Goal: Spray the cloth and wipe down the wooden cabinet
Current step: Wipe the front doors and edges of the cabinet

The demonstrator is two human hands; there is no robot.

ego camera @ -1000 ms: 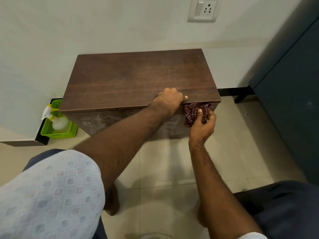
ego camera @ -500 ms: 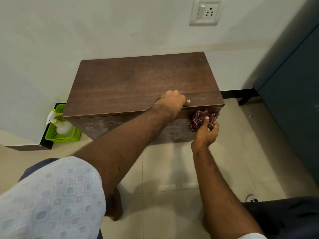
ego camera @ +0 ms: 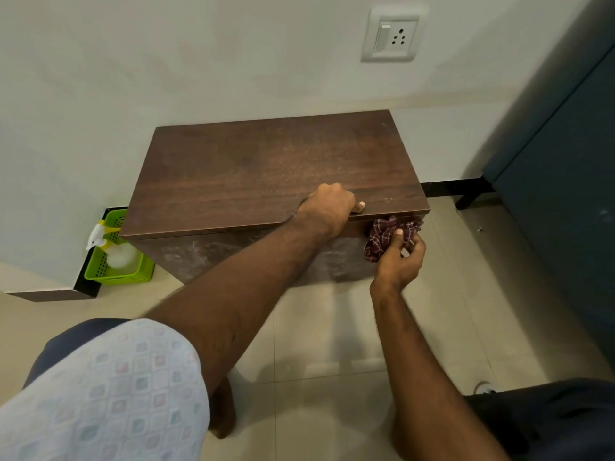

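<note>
Dark brown wood-grain cabinet (ego camera: 266,174), its front smeared pale grey, meets a maroon cloth (ego camera: 379,237) checked in white.
A lime-green perforated basket (ego camera: 116,276) holds a white-and-yellow bottle (ego camera: 119,257); the wall (ego camera: 199,61) is off-white, its socket (ego camera: 392,36) white, the floor (ego camera: 326,327) beige tile, the door (ego camera: 565,194) dark teal, the sleeve (ego camera: 109,394) white with pastel diamond print, the trousers (ego camera: 549,420) navy.

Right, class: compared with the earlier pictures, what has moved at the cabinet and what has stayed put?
The right hand has slid the bunched cloth slightly down the cabinet front near its right end, keeping hold of it. The left hand still grips the top's front edge; the spray bottle still sits in the green basket.
</note>
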